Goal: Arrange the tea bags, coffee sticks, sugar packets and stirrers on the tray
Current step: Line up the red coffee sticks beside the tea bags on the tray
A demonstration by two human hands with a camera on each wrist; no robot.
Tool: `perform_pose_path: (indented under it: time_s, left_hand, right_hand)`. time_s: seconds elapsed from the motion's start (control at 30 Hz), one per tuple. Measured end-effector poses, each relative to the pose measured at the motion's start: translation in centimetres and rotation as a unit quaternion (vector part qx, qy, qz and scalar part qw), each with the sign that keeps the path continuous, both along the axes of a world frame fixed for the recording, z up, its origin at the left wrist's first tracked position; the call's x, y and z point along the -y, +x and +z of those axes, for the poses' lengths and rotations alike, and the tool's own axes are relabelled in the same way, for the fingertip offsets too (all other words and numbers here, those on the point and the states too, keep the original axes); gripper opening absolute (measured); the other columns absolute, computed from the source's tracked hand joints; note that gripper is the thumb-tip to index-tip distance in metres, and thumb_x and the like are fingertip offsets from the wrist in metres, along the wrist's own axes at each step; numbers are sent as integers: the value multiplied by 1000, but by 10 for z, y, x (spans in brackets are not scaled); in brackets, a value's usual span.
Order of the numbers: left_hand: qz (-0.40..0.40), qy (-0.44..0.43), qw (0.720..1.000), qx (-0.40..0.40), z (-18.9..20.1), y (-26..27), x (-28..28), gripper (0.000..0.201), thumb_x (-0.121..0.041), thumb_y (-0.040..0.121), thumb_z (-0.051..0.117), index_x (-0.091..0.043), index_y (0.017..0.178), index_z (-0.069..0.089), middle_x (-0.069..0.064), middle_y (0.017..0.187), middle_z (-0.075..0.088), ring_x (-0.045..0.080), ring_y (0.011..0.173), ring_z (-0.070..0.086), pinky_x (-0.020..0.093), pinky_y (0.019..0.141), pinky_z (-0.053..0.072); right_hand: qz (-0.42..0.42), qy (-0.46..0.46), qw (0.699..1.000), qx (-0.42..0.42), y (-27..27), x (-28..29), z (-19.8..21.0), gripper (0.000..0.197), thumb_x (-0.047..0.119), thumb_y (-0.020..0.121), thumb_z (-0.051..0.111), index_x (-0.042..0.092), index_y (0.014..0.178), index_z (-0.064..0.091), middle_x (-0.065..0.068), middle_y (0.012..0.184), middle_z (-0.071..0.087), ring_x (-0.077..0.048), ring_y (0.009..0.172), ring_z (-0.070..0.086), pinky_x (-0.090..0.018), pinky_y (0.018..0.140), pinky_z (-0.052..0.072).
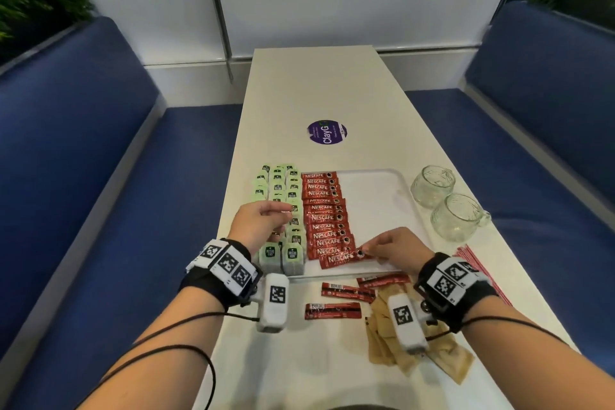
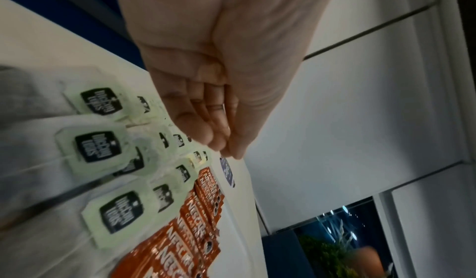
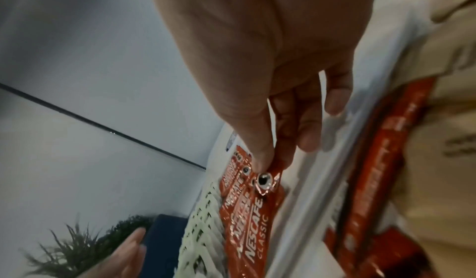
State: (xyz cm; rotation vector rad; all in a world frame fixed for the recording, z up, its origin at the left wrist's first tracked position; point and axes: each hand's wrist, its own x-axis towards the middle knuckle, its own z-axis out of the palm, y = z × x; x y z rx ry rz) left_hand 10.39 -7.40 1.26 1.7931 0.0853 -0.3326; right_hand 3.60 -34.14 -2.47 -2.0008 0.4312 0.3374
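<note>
A white tray [image 1: 372,203] holds green tea bags [image 1: 279,190] in columns on its left part and a column of red coffee sticks [image 1: 324,210] beside them. My right hand [image 1: 364,251] pinches the right end of the nearest coffee stick [image 1: 339,259], which lies at the column's near end; in the right wrist view the right hand [image 3: 273,164] has thumb and finger on that coffee stick [image 3: 255,221]. My left hand [image 1: 288,211] hovers over the tea bags, and in the left wrist view that left hand [image 2: 226,150] has its fingers gathered with nothing seen in them.
Three loose coffee sticks [image 1: 332,310] and several brown sugar packets [image 1: 392,343] lie on the table before the tray. Red-striped stirrers [image 1: 479,270] lie at the right edge. Two glass cups [image 1: 457,216] stand right of the tray. Blue benches flank the table.
</note>
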Motion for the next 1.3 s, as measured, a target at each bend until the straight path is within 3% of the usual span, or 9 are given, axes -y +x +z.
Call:
perform_pose_path:
  time_s: [0.17,0.33,0.5,0.63,0.73,0.97,1.1,1.17,1.3]
  left_hand:
    - [-21,44,999,21,-10,-5,8,14,-10,87,71,-18,98,74,1,85,73,10,66,62,21,56,49]
    - [-35,59,997,33,-16,-4,12,13,-11,87,71,-18,98,73,0,84,71,9,66,60,17,56,45]
    - [-49,69,995,54,-19,-5,15,13,-12,86,72,-21,96,73,2,89,71,14,77,63,26,73,52]
    - [-79,102,988,86,-16,-7,19,11,-16,85,74,-24,93,73,-1,90,71,16,80,65,30,76,54]
    - [-130,151,973,120,-12,-16,25,11,-20,85,74,-26,94,71,-9,88,70,4,69,57,21,66,46]
    - [-346,318,868,162,-21,-58,52,24,-37,82,75,-35,105,66,-16,102,65,-1,84,56,23,78,51]
    - [-404,425,784,203,-33,-76,62,55,-46,79,76,-29,128,57,-10,117,59,11,106,56,29,84,49]
    - [-410,460,756,221,-37,-81,65,50,-44,81,73,-26,126,58,-6,117,59,16,108,56,30,80,47]
    - [-393,484,742,247,-37,-89,66,20,-37,89,65,-26,106,65,-4,107,67,18,100,63,29,73,47]
  right_hand:
    - [-1,-51,998,-33,-3,-10,-14,6,18,78,79,13,79,76,-3,80,75,-19,76,71,-35,80,58]
    - [4,-147,989,-34,3,-19,-21,29,33,72,82,22,84,57,3,90,65,-17,85,63,-38,81,53]
    - [8,-162,987,-13,9,-27,-23,31,38,73,80,25,81,54,7,87,63,-15,84,60,-39,84,51]
    - [18,-164,986,-8,12,-29,-20,29,36,75,79,24,77,54,7,84,63,-12,80,59,-32,76,50]
    - [20,-152,988,14,7,-24,-12,25,34,77,78,19,79,58,5,81,62,-11,75,56,-26,63,42]
    - [119,-215,969,29,-37,8,5,5,26,75,79,29,78,75,9,77,68,-9,74,61,-22,63,45]
    - [141,-257,956,8,-55,11,-1,16,32,75,78,33,90,72,13,78,66,-5,75,60,-18,60,40]
    - [149,-266,952,14,-58,10,-2,28,38,72,80,35,96,69,13,80,64,-5,76,59,-19,59,37]
    - [154,-303,940,36,-57,7,-2,31,40,73,77,35,102,66,12,80,61,-8,78,57,-21,58,37]
